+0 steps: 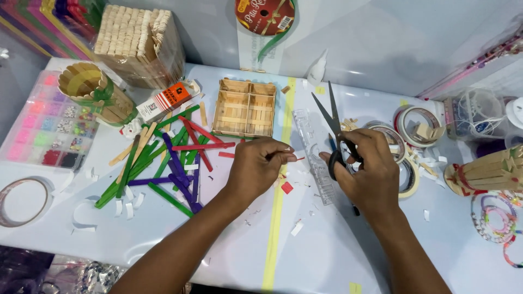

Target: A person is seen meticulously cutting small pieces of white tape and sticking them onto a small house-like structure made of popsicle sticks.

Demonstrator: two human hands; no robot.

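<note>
My right hand [366, 169] grips black-handled scissors [333, 126], blades open and pointing away from me. My left hand [257, 163] pinches a thin red stick piece [296, 159] toward the scissors. Under the hands lies a clear plastic ruler [311, 149]. A small red offcut [286, 188] rests on the white table [305, 245]. Just left of my left hand spreads a heap of green, purple, red and plain craft sticks [163, 163]. Beyond my hands sits a square tray built of plain wooden sticks [244, 107].
A stick-built cup [92, 90] and a wrapped stick bundle [139, 46] stand far left, with a bead organiser box [46, 122]. Tape rolls [411, 128] and another stick craft [485, 171] lie right. A glue bottle [317, 69] stands at the back. A yellow tape line [278, 212] runs down the table.
</note>
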